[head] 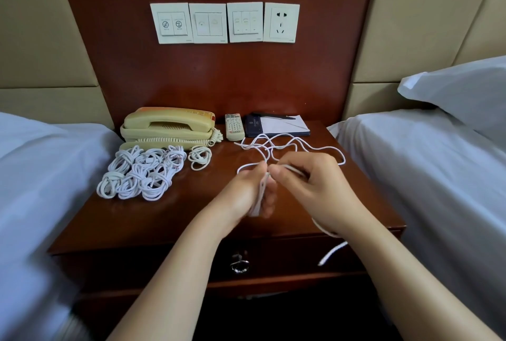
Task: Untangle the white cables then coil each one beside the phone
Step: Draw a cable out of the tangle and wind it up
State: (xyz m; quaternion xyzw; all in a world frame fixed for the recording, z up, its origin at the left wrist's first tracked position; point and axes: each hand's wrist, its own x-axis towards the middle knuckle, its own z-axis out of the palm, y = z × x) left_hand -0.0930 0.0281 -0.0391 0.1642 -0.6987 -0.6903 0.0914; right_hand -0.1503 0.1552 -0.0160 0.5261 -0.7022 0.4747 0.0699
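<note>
A loose white cable (284,146) sprawls in loops over the right half of the wooden nightstand (175,220). My left hand (252,192) grips a folded bunch of that cable, which shows between its fingers. My right hand (315,184) pinches a strand of the same cable just right of my left thumb; another length runs under my right wrist and hangs off the front edge. The cream phone (168,127) stands at the back left. In front of it lie several coiled white cables (142,173), with one small coil (200,157) to their right.
A white remote (234,127) and a dark notepad folder with a pen (278,125) lie at the back of the nightstand. Beds with white sheets flank it on both sides. Switch plates and a socket (281,23) sit on the wood panel above. A drawer pull (239,262) hangs below.
</note>
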